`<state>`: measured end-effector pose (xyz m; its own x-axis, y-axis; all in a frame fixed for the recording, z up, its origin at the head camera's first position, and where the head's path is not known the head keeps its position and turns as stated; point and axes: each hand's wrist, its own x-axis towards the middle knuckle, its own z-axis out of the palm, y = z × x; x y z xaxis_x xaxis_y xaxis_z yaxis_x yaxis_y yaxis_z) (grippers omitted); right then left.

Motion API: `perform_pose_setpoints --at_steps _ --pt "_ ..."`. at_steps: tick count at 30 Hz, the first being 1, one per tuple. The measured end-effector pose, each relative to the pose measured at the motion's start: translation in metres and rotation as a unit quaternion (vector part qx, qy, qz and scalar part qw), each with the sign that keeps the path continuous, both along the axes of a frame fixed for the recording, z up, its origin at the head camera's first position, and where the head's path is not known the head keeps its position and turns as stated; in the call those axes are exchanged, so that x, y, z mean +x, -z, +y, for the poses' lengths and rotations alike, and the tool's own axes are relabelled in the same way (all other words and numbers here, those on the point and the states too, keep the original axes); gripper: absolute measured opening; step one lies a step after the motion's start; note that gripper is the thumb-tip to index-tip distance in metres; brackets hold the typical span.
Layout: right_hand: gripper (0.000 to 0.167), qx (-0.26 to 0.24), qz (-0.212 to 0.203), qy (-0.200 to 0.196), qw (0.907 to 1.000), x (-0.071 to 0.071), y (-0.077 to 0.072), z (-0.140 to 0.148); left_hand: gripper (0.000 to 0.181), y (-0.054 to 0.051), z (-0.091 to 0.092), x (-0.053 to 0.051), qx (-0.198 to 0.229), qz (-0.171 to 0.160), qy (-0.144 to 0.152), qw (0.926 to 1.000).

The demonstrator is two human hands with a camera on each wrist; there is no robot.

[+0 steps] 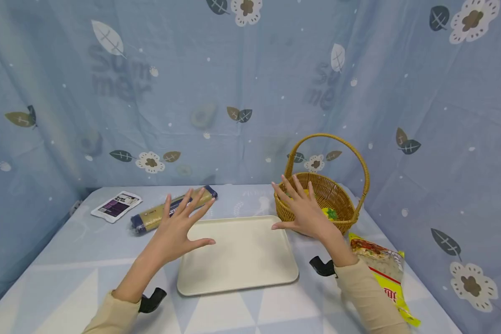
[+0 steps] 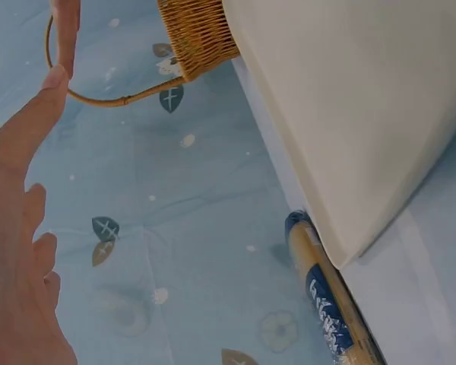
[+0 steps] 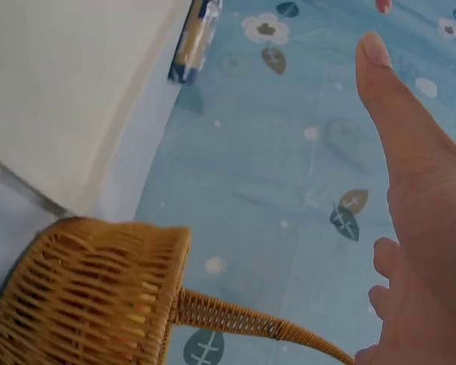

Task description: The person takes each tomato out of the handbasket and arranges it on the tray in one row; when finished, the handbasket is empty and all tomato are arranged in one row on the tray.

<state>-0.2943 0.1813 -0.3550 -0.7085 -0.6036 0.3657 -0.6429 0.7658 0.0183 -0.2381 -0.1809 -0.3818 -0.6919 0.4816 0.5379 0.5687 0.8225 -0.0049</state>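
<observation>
A cream, shallow rectangular tray (image 1: 239,257) lies on the blue-and-white patterned tabletop (image 1: 67,278). Left hand (image 1: 174,235) at its ten o'clock, right hand (image 1: 306,214) at two: fingers spread wide, both holding nothing. A honey-brown round wicker basket (image 1: 338,198) stands at two.

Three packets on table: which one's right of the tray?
The yellow bag, partly behind the right sleeve; the gold-blue packet and the white pouch lie left of centre.

Your right hand (image 1: 302,213) hides part of the basket (image 1: 330,190), whose yellow-and-green contents (image 1: 330,213) you can't make out. Your right sleeve (image 1: 369,297) covers some of the bag (image 1: 386,260), your left hand (image 1: 175,239) part of the packet (image 1: 151,218). The pouch's (image 1: 116,206) small print is unreadable; both wrist views crop the tray (image 1: 240,255).
</observation>
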Motion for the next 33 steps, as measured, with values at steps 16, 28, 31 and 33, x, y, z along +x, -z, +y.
perform_pose_setpoints --at_steps 16,28,31,33 --pt "0.097 -0.044 -0.17 -0.015 0.9844 -0.039 -0.017 0.034 0.114 0.018 -0.022 0.024 0.109 -0.197 0.045 0.9732" --pt "0.072 -0.037 -0.231 0.004 0.9721 -0.066 -0.016 0.042 0.098 0.043 -0.038 0.044 0.201 -0.32 -0.009 0.9258" --pt "0.064 -0.041 -0.241 -0.002 0.9696 -0.072 -0.015 0.047 0.1 0.046 -0.043 0.046 0.213 -0.349 -0.004 0.9125" --pt "0.062 -0.049 -0.261 0.005 0.9642 -0.075 -0.014 0.05 0.101 0.049 -0.046 0.048 0.219 -0.365 -0.003 0.905"
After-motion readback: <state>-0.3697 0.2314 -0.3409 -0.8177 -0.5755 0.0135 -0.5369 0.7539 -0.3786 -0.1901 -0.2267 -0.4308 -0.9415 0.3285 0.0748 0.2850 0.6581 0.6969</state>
